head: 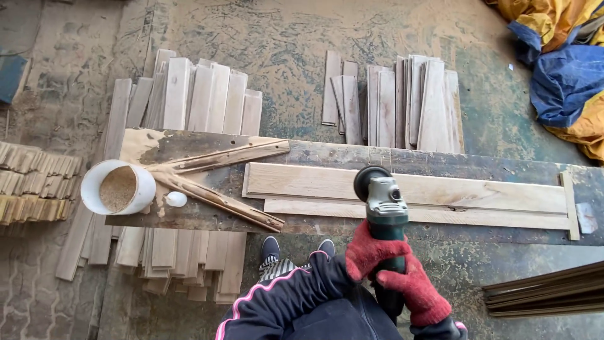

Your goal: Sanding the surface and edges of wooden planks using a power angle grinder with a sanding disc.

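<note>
Both hands wear fuzzy red knit gloves and clench around one angle grinder, a grey-green plastic and metal tool with a round black disc guard at its front. The left hand wraps the body just behind the head, and the right hand grips the rear handle lower down. The grinder's disc sits over the near edge of a long pale wooden board, smooth and rectangular, lying on the surface, a dark, worn, paint-stained plank. A second, narrower strip lies just beside the board on its near side, and a short cross piece stands at their right end.

To the left on the surface lie two rough, bark-edged offcuts meeting in a V, beside one white plastic bucket filled with tan sawdust and one small white round lump.

On the grimy concrete floor, two heaps of short pale slats lie beyond the surface, the left heap and the right heap. A blue and yellow tarpaulin is crumpled at the top right.
</note>
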